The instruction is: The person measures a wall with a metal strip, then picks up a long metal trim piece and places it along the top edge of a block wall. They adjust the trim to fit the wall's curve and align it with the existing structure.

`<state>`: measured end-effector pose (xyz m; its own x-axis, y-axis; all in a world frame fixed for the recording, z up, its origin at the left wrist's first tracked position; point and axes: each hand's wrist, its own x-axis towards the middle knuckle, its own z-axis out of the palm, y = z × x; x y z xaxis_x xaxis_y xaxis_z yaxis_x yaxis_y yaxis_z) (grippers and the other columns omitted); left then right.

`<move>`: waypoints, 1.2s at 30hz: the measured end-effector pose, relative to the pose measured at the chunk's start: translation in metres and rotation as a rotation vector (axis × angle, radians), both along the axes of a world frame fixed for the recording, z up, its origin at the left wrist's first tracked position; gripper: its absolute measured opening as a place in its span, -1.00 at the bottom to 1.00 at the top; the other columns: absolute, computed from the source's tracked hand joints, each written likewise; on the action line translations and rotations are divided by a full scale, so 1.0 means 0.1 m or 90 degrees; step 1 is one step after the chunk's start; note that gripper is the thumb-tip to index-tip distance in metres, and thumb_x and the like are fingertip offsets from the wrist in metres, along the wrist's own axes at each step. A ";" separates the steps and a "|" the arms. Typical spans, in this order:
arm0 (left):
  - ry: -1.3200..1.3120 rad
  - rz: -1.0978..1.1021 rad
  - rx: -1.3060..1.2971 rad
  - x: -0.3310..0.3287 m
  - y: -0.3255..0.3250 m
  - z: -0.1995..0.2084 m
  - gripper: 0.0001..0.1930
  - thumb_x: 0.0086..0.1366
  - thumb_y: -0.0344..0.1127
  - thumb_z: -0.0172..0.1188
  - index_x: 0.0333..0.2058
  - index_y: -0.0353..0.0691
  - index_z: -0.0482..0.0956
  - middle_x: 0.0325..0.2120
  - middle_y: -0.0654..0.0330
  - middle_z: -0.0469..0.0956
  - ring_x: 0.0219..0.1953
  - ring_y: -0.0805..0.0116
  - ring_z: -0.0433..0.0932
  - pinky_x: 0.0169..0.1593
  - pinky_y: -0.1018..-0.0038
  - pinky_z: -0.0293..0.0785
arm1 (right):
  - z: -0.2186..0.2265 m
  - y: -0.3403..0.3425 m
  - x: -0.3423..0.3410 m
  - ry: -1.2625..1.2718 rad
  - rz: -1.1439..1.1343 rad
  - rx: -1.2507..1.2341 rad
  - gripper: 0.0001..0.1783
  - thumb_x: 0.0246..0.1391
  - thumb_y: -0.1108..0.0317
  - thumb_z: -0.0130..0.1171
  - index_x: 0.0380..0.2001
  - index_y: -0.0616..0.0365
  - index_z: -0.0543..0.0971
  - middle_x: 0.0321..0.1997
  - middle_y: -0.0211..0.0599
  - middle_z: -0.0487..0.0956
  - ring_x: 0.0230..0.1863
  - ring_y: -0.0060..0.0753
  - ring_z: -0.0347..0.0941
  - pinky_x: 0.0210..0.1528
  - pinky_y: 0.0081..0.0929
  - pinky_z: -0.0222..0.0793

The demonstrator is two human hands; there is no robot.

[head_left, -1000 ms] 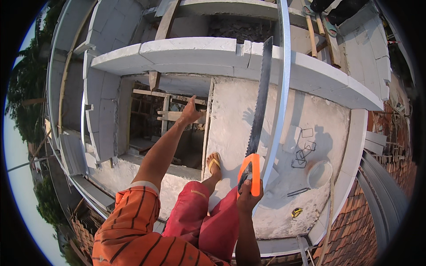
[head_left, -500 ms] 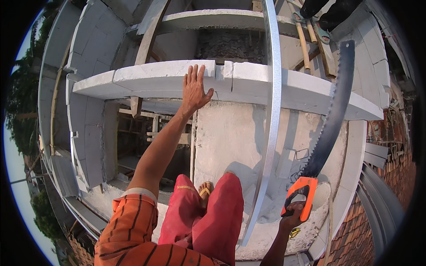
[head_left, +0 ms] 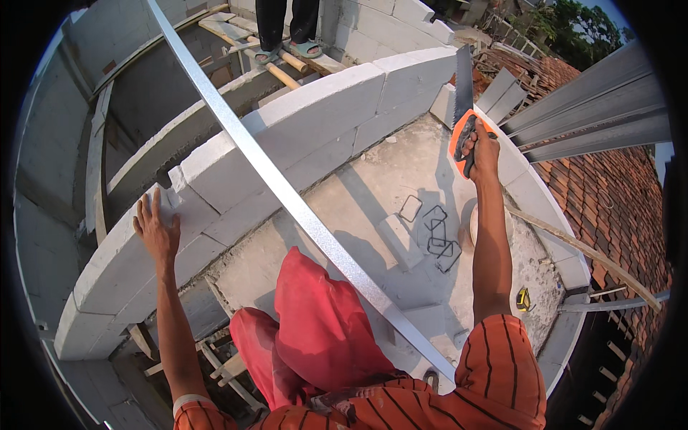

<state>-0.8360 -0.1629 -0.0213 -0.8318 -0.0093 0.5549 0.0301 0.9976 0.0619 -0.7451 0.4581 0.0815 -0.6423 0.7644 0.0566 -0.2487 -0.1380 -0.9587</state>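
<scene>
My left hand lies spread against the top edge of a low wall of white blocks, close to a notch between two blocks. In my right hand is a handsaw with an orange and black handle, my fingers wrapped round the grip. Its dark toothed blade points away from me, over the right end of the wall. A long silver metal bar slants across the wall top and down between my arms, and neither hand touches it.
Bent wire loops and a loose white block lie on the concrete floor. A yellow tape measure is at right. Beyond the wall, a person in dark trousers stands on planks. Grey metal sheets overhang a tiled roof.
The view has swung to the right. My right arm has stretched forward, carrying the handsaw farther from my body. My left hand still rests on the wall near the notch.
</scene>
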 end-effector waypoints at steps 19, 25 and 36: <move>-0.062 0.011 0.045 0.14 0.01 0.10 -0.14 -0.05 -0.26 0.41 0.26 0.12 0.20 0.26 0.01 0.16 0.31 0.06 0.09 0.32 0.03 -0.08 | -2.18 -0.34 2.46 -0.686 0.049 0.649 -0.68 0.08 0.26 0.13 -0.12 0.16 0.40 -0.23 -0.04 0.56 -0.16 0.08 0.48 -0.14 -0.07 0.37; -0.064 0.017 0.040 0.12 0.02 0.11 -0.14 -0.04 -0.26 0.41 0.26 0.12 0.20 0.26 0.01 0.17 0.31 0.06 0.10 0.32 0.04 -0.06 | -3.04 -0.31 2.77 -0.817 0.166 0.770 -0.63 -0.03 0.36 0.15 -0.12 0.12 0.35 -0.13 -0.09 0.51 -0.03 0.04 0.43 -0.03 -0.05 0.33; -0.045 0.033 0.040 0.17 0.01 0.05 -0.16 -0.05 -0.25 0.42 0.24 0.09 0.22 0.25 0.01 0.18 0.31 0.07 0.10 0.30 0.03 -0.04 | -2.20 -0.90 2.46 -0.622 0.449 0.102 -0.39 0.07 0.09 0.16 0.13 0.17 0.35 -0.03 -0.15 0.51 -0.08 -0.31 0.50 -0.07 -0.34 0.37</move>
<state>-0.8187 -0.1622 -0.0161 -0.8665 -0.0868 0.4915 -0.0287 0.9918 0.1245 -0.4991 0.3686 -0.1388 -0.7388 0.2584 -0.6225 0.6703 0.1855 -0.7185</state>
